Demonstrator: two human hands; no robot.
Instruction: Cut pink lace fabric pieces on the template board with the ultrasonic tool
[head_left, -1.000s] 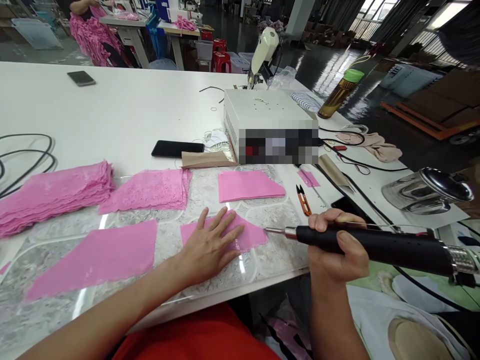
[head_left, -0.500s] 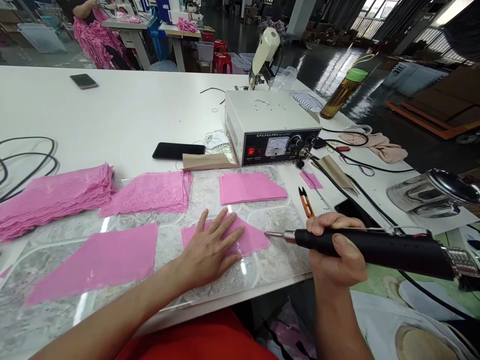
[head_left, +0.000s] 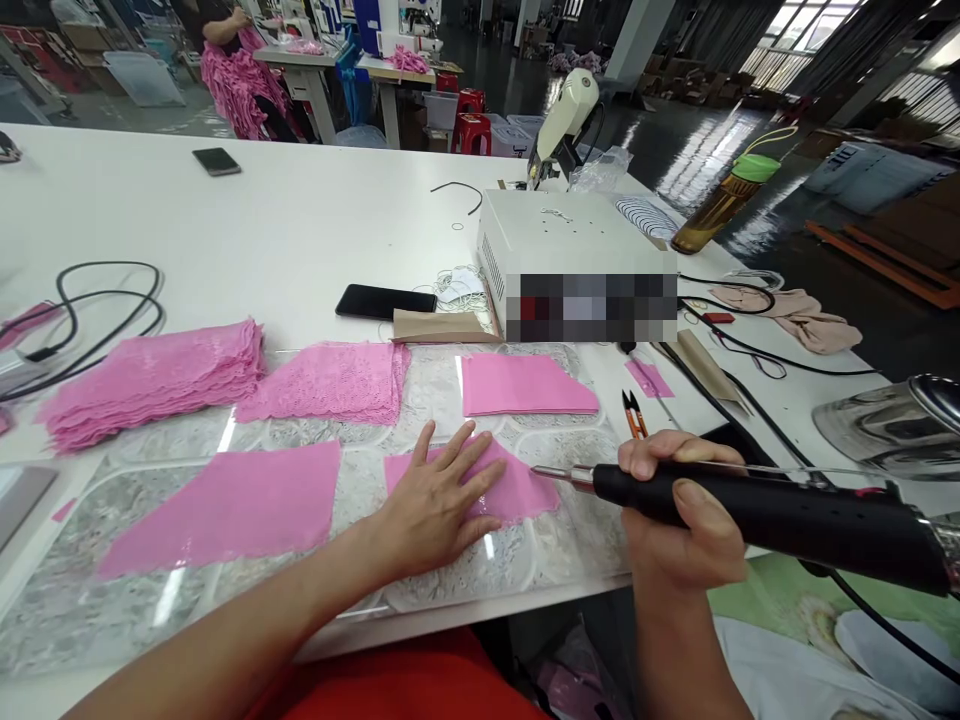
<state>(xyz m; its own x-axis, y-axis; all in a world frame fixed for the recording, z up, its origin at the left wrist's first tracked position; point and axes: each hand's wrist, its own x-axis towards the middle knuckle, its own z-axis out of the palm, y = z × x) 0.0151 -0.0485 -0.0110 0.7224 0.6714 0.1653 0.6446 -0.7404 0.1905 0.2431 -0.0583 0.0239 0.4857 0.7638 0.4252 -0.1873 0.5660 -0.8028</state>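
Note:
My left hand [head_left: 442, 495] lies flat with fingers spread on a pink fabric piece [head_left: 529, 490], covering its middle. My right hand [head_left: 682, 510] is wrapped around the black handle of a handheld ultrasonic welder [head_left: 787, 515]. Its thin metal tip points left and is over the right end of that piece; whether it touches is hard to tell. Behind lies a neat stack of pink pieces [head_left: 529, 385]. Another single pink piece [head_left: 232, 505] is spread out to the left, with two piles of pink lace [head_left: 157, 380] [head_left: 334, 382] beyond it.
A patterned mat [head_left: 570, 545] covers the table's front. At the back stands the white power box [head_left: 574, 230], with a black phone [head_left: 384, 301] left of it. Thread snips [head_left: 634, 415], cables and a glass jug [head_left: 881, 430] are on the right. A person in the background handles pink fabric.
The view has turned left, so the table things appear farther right. The welder's tip has shifted left, further in over the pink piece's right end. My left hand stays spread on it.

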